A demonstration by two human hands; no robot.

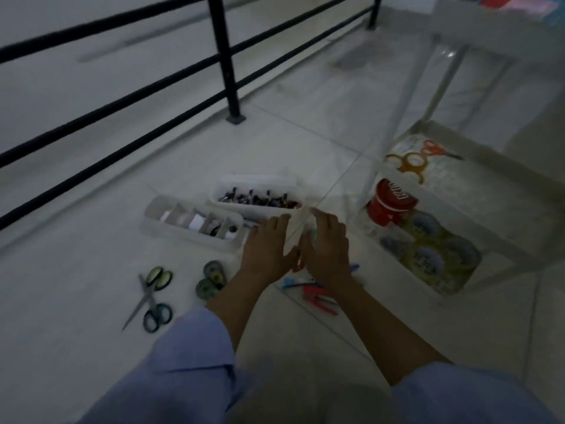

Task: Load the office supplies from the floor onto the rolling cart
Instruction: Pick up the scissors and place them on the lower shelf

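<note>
My left hand (266, 249) and my right hand (327, 246) hover side by side low over the floor, palms facing each other and fingers extended. A small red item (298, 264) shows between them; whether either hand grips it is unclear. To their left stand a divided white tray (192, 224) and a white tray of dark clips (260, 197). Two pairs of scissors (153, 298) and round tape dispensers (212, 278) lie on the floor at the left. Pens and a red tool (318, 296) lie under my right wrist. The white cart's bottom shelf (504, 191) is at the right.
The bottom shelf holds a red tub (389, 203), several tape rolls (434, 252) and orange and yellow scissors (428, 154). A cart leg (385, 133) rises just right of my hands. A black railing (226, 71) runs along the left and back.
</note>
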